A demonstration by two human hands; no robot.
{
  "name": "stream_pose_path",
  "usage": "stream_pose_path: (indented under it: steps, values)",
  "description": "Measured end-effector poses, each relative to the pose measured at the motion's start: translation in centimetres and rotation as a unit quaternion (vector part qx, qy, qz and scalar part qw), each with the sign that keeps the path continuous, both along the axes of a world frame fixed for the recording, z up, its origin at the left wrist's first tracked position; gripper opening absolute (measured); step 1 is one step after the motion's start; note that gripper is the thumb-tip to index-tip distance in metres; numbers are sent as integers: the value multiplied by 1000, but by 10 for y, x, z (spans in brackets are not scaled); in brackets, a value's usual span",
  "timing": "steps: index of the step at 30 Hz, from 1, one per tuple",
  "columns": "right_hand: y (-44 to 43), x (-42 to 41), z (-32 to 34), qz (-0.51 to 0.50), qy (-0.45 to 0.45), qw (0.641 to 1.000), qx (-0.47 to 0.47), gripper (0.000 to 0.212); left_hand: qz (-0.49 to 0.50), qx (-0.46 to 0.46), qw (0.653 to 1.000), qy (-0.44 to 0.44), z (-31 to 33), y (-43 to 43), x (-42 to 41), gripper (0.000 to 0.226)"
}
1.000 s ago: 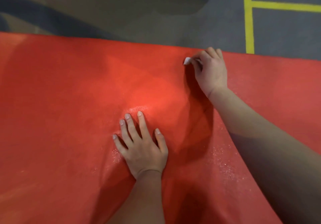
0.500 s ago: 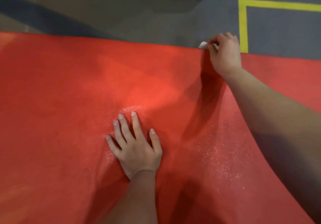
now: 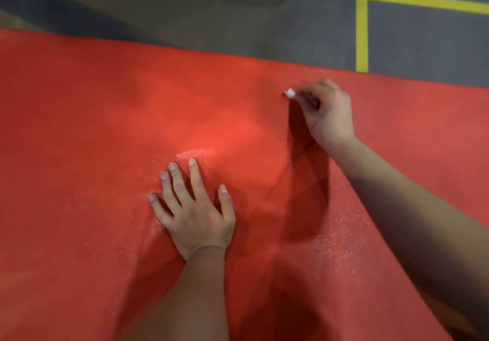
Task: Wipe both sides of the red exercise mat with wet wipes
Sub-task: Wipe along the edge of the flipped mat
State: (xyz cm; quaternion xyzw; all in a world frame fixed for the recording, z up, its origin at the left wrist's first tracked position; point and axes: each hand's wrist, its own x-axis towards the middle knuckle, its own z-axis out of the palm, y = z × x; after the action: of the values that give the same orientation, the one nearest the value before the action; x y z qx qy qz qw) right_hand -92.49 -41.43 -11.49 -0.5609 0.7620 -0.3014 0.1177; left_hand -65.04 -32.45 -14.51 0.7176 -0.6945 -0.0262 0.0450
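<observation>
The red exercise mat (image 3: 92, 129) lies flat on the floor (image 3: 185, 10), filling your view. Your left hand (image 3: 194, 213) presses it with fingers spread; use it as an anchor. Your right hand (image 3: 328, 110) pinches the bunched wet wipe (image 3: 289, 93) near the far edge; wipe in overlapping strokes.

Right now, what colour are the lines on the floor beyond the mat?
The lines are yellow, clearest in the head view.

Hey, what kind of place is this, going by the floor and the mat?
Probably a gym or sports hall. A red exercise mat lies spread over a grey floor marked with yellow lines, the kind used for court or zone markings. Nothing else in view narrows it further.
</observation>
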Motion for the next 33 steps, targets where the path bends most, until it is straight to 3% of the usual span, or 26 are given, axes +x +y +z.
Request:
stream_pose_path:
  steps: [4, 8, 12, 18, 21, 24, 29, 33]
  values:
    - [59, 23, 4, 127, 35, 991, 18, 12, 1, 1, 1000, 2, 1, 1, -1, 72]
    - [39, 8, -1, 72, 109, 991, 24, 14, 3, 1, 1000, 3, 1, 1, -1, 72]
    - [55, 13, -4, 84, 96, 992, -1, 11, 0, -10, 1000, -4, 0, 0, 0, 71]
    - [119, 30, 4, 239, 93, 966, 35, 16, 6, -2, 1000, -1, 1, 0, -1, 71]
    - [94, 18, 0, 145, 119, 982, 27, 15, 6, 0, 1000, -1, 2, 0, 0, 71]
    - [89, 24, -4, 48, 78, 996, 21, 12, 8, -3, 1000, 5, 2, -1, -1, 72]
    - [175, 77, -2, 103, 13, 995, 6, 11, 2, -16, 1000, 18, 1, -1, 0, 71]
    - [213, 91, -15, 77, 24, 996, -24, 17, -5, -15, 1000, 26, 1, 0, 0, 74]
